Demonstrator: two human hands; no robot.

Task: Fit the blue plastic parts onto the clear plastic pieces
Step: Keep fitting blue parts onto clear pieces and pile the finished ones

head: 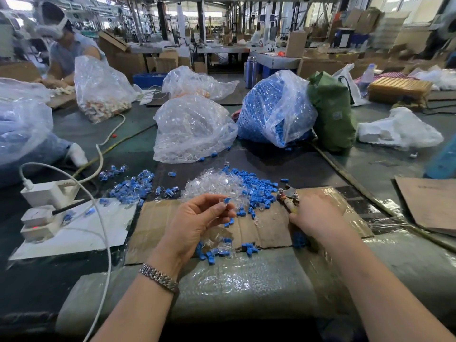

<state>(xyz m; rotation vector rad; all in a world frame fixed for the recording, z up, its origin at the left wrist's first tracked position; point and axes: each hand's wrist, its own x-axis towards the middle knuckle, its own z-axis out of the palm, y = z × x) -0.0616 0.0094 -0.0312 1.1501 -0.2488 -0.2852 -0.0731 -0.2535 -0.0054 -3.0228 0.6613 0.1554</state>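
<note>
Worktable (382,169): dark green surface, running from the near padded edge to the far bags.
Blue-filled bag (274,109): large clear plastic sack packed with blue plastic parts, standing right of centre, touching a green cloth bag (330,112) on its right.
Clear-filled bag (192,129): crumpled transparent sack of clear plastic pieces, just left of the blue-filled one.
Cardboard sheet (269,225): flattened brown corrugated board under both hands, partly wrapped in shiny film.
White sheet (74,230): flat, left of the cardboard, carrying a white power strip (42,218) with a red light.
Loose clear pile (214,183): heap of transparent pieces at the cardboard's far edge.
Loose blue pile (256,188): heap of small blue parts touching the clear pile's right side.
Assembled pile (133,186): blue-and-clear pieces scattered left of the clear pile.
Near scatter (222,250): a few blue and clear bits at the cardboard's near edge, below the left palm.
Left hand (195,223): palm up, metal watch band on the wrist, fingertips pinching one small clear piece with a blue part (225,201) above the cardboard.
Right hand (318,215): curled around the handle of metal pliers (287,195), whose head lies beside the blue pile.
</note>
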